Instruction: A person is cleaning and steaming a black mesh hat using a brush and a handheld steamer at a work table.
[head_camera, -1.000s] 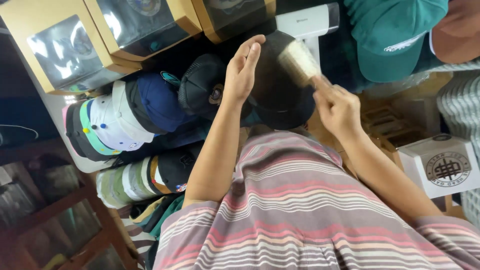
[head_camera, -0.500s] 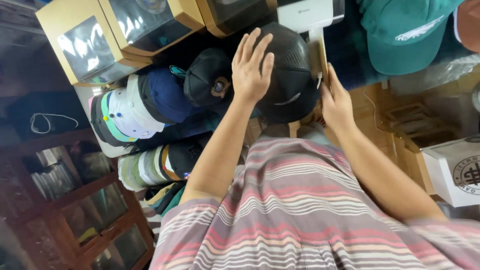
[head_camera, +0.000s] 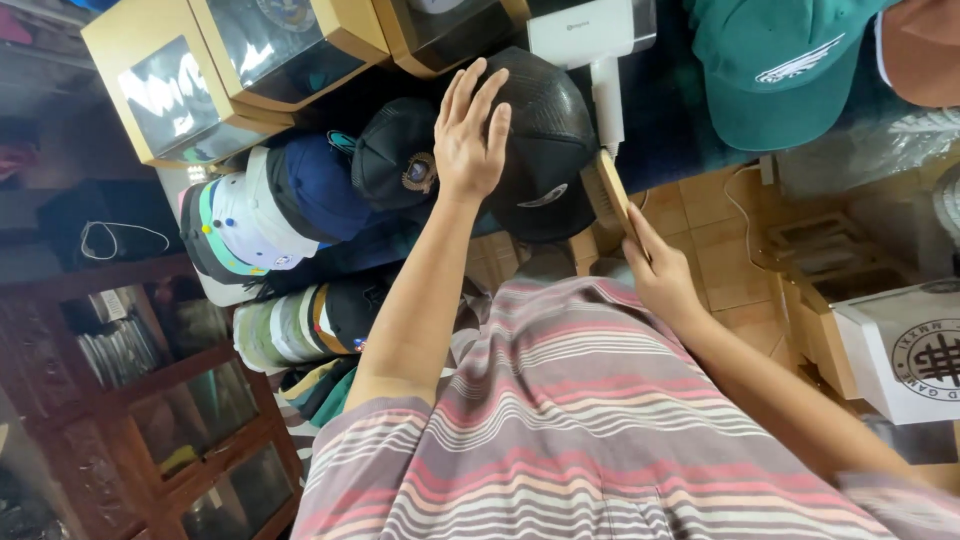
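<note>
My left hand lies flat, fingers spread, on the crown of a black mesh cap in the upper middle of the view. My right hand grips the handle of a wooden brush, which stands edge-on just right of the cap's lower side. Its bristles face the cap. My striped shirt fills the lower half of the view.
Stacked caps lie in rows at the left, with a second pile below. Tan window boxes stand along the top. A white handheld appliance sits behind the black cap, a teal cap at top right, a white box at right.
My right hand has drawn the brush down from the cap's top to its lower right edge and turned it edge-on. My left hand has settled flatter on the crown.
</note>
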